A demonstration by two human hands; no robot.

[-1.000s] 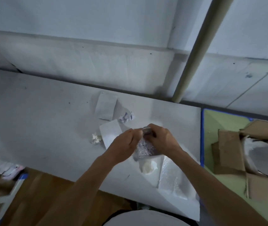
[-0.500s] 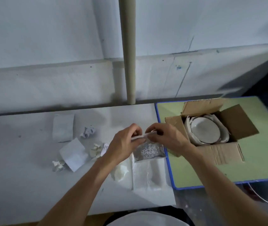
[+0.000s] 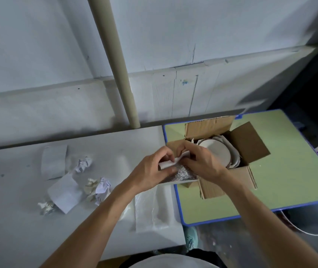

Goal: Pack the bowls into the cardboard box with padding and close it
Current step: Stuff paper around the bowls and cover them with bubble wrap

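Both hands meet at the centre of the frame, right at the left edge of the cardboard box (image 3: 251,146). The left hand (image 3: 152,169) has its fingers curled, thumb and fingertips pinching the white strip along the top of a silvery padding piece (image 3: 183,174). The right hand (image 3: 198,163) pinches the same strip from the other side, knuckles in front of the box's left flap. The padding hangs between them, over the line where the grey worktop (image 3: 19,190) meets the green worktop (image 3: 289,180).

The box stands on the green one, right of centre, flaps open. The bowls (image 3: 217,151) sit inside, a pale round one on top with white wrap around its rim. So this looks like the padding step: bowls in, cushion being readied, box not yet closed. The next move calls for carrying that piece over the opening, laying it flat on the bowls, then folding the flaps down. Crumpled paper (image 3: 83,165) and a clear sheet (image 3: 150,207) lie on the grey worktop, left and lower centre.
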